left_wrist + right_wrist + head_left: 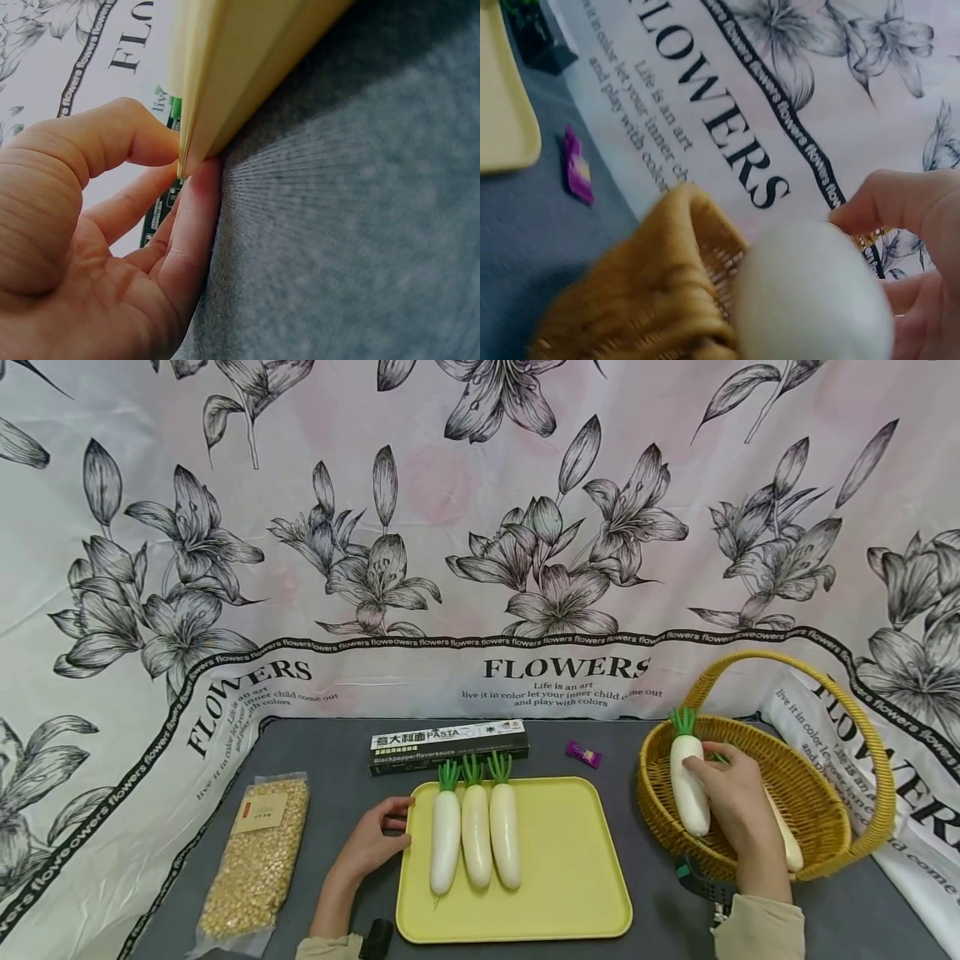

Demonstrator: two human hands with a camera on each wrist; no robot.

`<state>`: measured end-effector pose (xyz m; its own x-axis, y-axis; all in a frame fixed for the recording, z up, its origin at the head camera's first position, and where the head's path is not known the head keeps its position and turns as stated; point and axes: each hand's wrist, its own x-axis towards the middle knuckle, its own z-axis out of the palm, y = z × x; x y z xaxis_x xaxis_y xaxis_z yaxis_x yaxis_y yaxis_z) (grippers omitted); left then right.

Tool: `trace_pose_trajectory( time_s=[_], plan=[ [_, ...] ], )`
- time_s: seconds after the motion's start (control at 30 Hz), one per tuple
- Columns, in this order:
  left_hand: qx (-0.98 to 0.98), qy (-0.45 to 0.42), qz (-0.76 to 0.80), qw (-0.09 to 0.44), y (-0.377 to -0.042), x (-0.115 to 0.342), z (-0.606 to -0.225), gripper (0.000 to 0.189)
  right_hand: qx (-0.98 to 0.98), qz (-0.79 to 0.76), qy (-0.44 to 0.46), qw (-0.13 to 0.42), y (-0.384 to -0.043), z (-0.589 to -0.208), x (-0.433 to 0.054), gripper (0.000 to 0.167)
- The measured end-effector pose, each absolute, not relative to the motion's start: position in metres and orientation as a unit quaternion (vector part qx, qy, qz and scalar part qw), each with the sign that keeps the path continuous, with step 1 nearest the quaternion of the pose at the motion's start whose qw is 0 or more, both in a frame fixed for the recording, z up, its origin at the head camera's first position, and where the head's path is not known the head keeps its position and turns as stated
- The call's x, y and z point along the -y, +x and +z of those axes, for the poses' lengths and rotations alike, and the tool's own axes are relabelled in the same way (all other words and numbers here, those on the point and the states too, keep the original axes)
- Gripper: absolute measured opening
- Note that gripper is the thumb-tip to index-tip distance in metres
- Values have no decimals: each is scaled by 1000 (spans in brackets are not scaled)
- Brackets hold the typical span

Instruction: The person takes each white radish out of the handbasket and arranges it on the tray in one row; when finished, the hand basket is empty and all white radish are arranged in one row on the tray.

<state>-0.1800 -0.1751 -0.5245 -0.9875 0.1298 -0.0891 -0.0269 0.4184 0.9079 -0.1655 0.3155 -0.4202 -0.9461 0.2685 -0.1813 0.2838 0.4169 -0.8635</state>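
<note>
- Beige sleeves come nearest, at eight and between three and four o'clock from the tray's centre.
- Left hand, between nine and ten o'clock, partly curled, pinches the rim of the yellow tray.
- Three white radishes lie side by side on the tray's left half; its right half, one to five o'clock, offers room inside the raised rim.
- Right hand, between two and three o'clock, grips a fourth radish, leaves towards twelve, at the left side of the wicker basket.
- Beyond its fingers, at least one more radish lies in the basket; the work looks partway, though the radishes' direction of travel is unclear.
- Farther off, a pasta box at eleven and a purple packet at one bound the far rim.
</note>
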Motion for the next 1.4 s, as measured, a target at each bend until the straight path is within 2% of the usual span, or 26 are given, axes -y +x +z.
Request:
trace_pose_trajectory(
  time_s=[0.33, 0.5, 0.87, 1.2, 1.4],
  plan=[
    [-839, 27, 539, 76, -180, 176, -525, 57, -807, -554, 186, -80, -155, -430, -299, 72],
    [-839, 27, 539, 76, -180, 177, -525, 57, -782, -591, 161, -114, -155, -430, -299, 69],
    [-843, 25, 532, 78, -181, 175, -524, 57, -737, -648, 152, -117, -152, -428, -296, 67],
    [-839, 26, 537, 82, -184, 175, -524, 57, -751, -630, 145, -133, -158, -427, -276, 65],
    [-840, 26, 536, 84, -183, 177, -525, 57, -767, -623, 113, -110, -161, -425, -256, 63]
  ],
)
